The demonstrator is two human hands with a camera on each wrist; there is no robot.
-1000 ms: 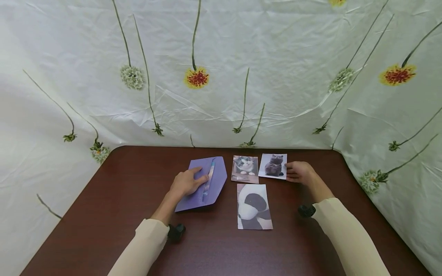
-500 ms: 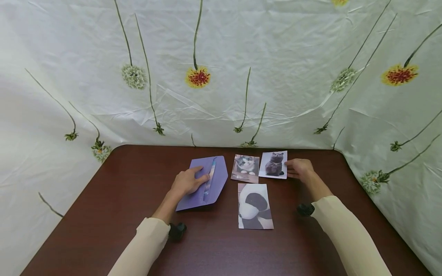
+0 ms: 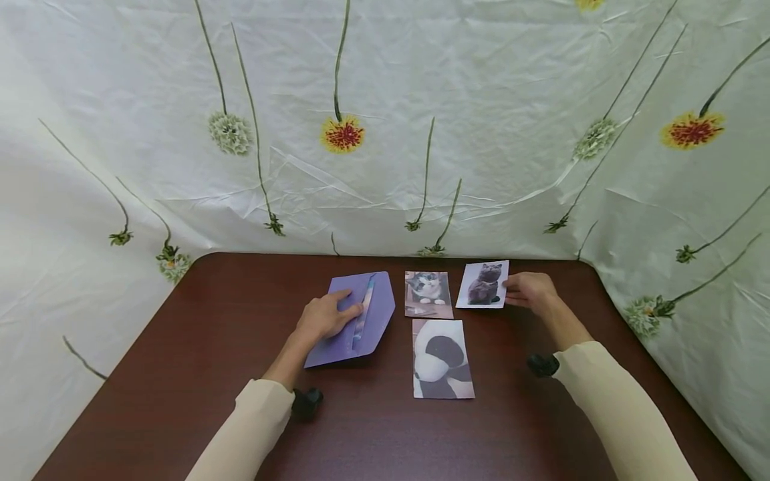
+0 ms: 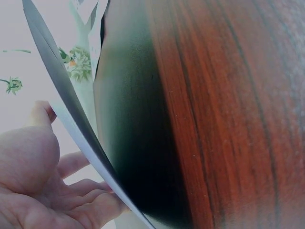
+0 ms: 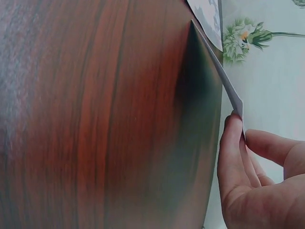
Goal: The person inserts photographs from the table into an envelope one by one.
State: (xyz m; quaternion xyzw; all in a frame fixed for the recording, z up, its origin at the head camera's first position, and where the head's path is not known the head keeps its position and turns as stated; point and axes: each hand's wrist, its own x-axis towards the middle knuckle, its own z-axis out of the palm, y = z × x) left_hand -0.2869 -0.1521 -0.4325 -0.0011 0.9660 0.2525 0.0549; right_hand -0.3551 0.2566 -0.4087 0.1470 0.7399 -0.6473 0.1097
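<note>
In the head view my left hand rests on a purple envelope at left of centre, thumb and forefinger spread apart. A strip of printed paper shows in a slit in the envelope. The left wrist view has the envelope edge-on, with the fingers against its upper face. My right hand pinches the right edge of a photo card of a grey cat between thumb and fingers. From the right wrist, that card appears edge-on, tilted up from the table.
A photo of a grey-and-white cat lies left of the held card. Below it lies a larger black-and-white photo card. The dark wooden table backs onto a white floral cloth.
My right hand has lifted the grey cat card a little and moved it right, away from the neighbouring cat photo. The left hand and the envelope have stayed in place.
</note>
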